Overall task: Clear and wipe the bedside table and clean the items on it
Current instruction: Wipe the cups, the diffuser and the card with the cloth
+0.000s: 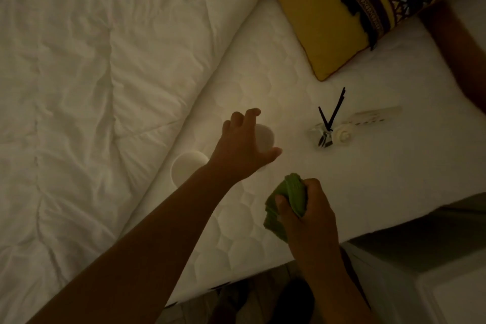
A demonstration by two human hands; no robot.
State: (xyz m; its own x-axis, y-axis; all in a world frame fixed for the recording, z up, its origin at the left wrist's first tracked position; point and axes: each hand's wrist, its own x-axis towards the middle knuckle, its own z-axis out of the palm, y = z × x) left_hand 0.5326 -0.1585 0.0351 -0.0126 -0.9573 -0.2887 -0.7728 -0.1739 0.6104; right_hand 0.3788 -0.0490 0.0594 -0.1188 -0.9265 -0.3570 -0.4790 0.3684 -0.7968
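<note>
Green cloth [295, 192], bunched into a wad, sits in the right hand [313, 218] at about five o'clock from the middle of the view. The fingers and thumb are curled tight round it, knuckles up, over the near part of the white quilted mattress [381, 179].

The left hand [242, 147] reaches out near the middle, its fingers fanned and arched over a white round cup [265, 137] that sits on the mattress. The thumb lies at the cup's four o'clock side and the fingertips at its eleven o'clock side, but in this dim light I cannot tell whether they touch it or hover just above.

A second white cup [186, 168] stands just beside the left wrist, at its nine o'clock, close against the rolled edge of the white duvet [92, 87].

At three o'clock from the left hand and well apart from it, a small glass reed diffuser [324, 135] stands on the mattress, its black sticks [336, 106] leaning toward one o'clock. A long white plastic thing [368, 119] with a round end lies right beside it, too faint to name.

A yellow pillow [328, 34] with a dark patterned band lies at one o'clock — its lower corner points down toward the diffuser.
</note>
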